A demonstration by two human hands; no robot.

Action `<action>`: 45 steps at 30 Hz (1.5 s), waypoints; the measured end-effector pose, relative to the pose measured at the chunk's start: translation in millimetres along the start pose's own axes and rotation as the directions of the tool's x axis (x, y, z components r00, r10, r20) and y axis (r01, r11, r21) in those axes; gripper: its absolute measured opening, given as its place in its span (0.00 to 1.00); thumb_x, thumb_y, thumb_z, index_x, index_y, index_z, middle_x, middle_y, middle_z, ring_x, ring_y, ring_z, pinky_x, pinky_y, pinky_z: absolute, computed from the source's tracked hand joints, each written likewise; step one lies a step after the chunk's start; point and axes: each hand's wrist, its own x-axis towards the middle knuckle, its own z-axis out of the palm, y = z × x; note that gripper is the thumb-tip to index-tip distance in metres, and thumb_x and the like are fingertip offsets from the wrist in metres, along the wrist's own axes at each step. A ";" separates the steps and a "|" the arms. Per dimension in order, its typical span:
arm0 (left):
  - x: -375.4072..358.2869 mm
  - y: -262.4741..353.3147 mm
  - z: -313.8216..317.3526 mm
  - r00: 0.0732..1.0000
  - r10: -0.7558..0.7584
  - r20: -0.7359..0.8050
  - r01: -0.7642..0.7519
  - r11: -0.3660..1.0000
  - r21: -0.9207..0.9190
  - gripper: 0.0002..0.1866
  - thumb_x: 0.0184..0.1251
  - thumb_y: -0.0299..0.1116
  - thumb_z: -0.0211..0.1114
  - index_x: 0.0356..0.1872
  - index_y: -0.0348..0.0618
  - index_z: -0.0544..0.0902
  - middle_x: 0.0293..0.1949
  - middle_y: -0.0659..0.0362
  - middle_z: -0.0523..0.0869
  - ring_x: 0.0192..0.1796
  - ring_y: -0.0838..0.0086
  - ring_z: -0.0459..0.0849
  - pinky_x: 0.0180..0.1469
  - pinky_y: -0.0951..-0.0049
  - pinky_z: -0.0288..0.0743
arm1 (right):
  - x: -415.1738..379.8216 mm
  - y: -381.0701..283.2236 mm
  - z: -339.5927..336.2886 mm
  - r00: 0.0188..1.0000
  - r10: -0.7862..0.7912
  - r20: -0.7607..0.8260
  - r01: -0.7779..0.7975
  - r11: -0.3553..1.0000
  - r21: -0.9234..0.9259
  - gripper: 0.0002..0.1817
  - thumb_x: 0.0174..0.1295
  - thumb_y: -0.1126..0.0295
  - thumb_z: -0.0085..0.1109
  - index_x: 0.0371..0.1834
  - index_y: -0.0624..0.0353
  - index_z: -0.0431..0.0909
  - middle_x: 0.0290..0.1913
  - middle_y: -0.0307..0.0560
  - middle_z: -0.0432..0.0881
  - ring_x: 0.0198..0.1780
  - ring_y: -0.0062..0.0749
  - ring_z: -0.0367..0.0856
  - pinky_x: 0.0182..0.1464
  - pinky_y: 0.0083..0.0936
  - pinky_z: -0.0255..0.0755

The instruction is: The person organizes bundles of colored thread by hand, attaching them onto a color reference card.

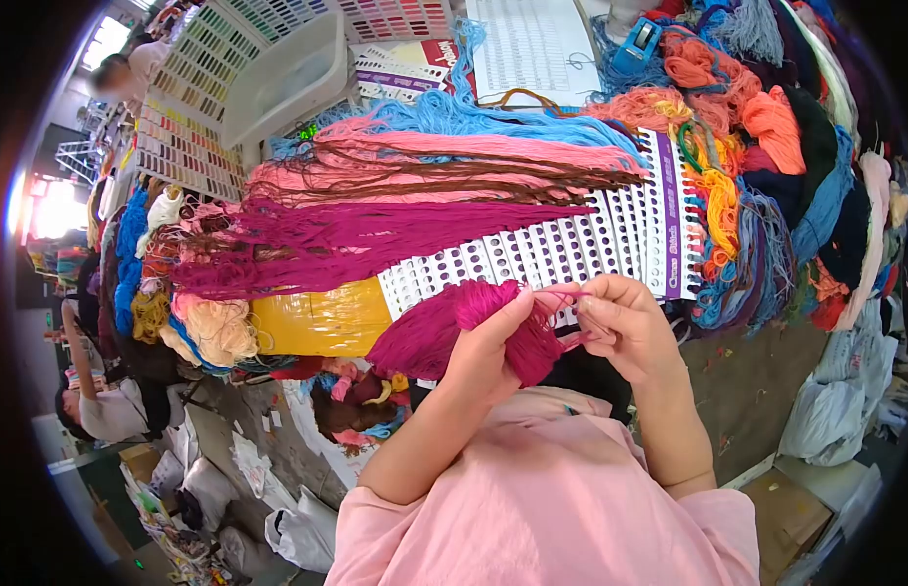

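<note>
A thick bundle of magenta thread (pixel 424 332) hangs over and out of my left hand (pixel 493 347), whose fingers are wrapped round it. To its right, my right hand (pixel 615 327) pinches a few thin strands at the bundle's end, fingertips closed. Just beyond my hands lie overlapping white punched cards (pixel 669 225) with purple labels. Long magenta threads (pixel 327 239) are spread across the cards' left part. Behind these run pink and brown threads (pixel 424 166), then light blue threads (pixel 493 122).
A translucent plastic bin (pixel 290 83) stands at the back left by colour charts (pixel 190 142). Piled skeins (pixel 766 122) fill the right side. A blue tape dispenser (pixel 637 46) sits at the back. Other people (pixel 122 410) are at the far left.
</note>
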 end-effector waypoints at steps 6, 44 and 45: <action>-0.4 2.2 2.1 1.000 -0.006 -0.023 0.007 0.999 0.045 0.22 0.63 0.39 0.40 0.47 0.28 0.65 0.46 0.50 0.71 0.51 0.68 0.68 0.52 0.63 0.63 | -1.1 -1.9 15.4 0.996 0.020 -0.091 -0.040 0.972 -0.231 0.04 0.50 0.77 0.52 0.28 0.65 0.74 0.21 0.37 0.74 0.16 0.07 0.60 0.14 0.06 0.49; -1.9 12.3 9.0 0.996 0.008 -0.085 0.013 0.969 0.246 0.12 0.58 0.32 0.51 0.38 0.32 0.73 0.36 0.53 0.76 0.37 0.69 0.76 0.43 0.67 0.69 | 3.0 3.4 4.1 0.997 0.047 0.056 -0.054 0.992 0.114 0.07 0.49 0.79 0.50 0.32 0.67 0.74 0.23 0.41 0.75 0.16 0.14 0.64 0.20 0.11 0.61; -1.0 13.0 8.7 0.995 0.011 -0.098 0.012 0.973 0.230 0.11 0.57 0.32 0.52 0.36 0.33 0.73 0.33 0.54 0.77 0.35 0.70 0.76 0.41 0.69 0.70 | 1.4 1.9 2.5 0.988 0.104 0.112 -0.119 0.982 0.144 0.06 0.49 0.80 0.50 0.31 0.66 0.74 0.23 0.41 0.74 0.17 0.15 0.64 0.19 0.11 0.59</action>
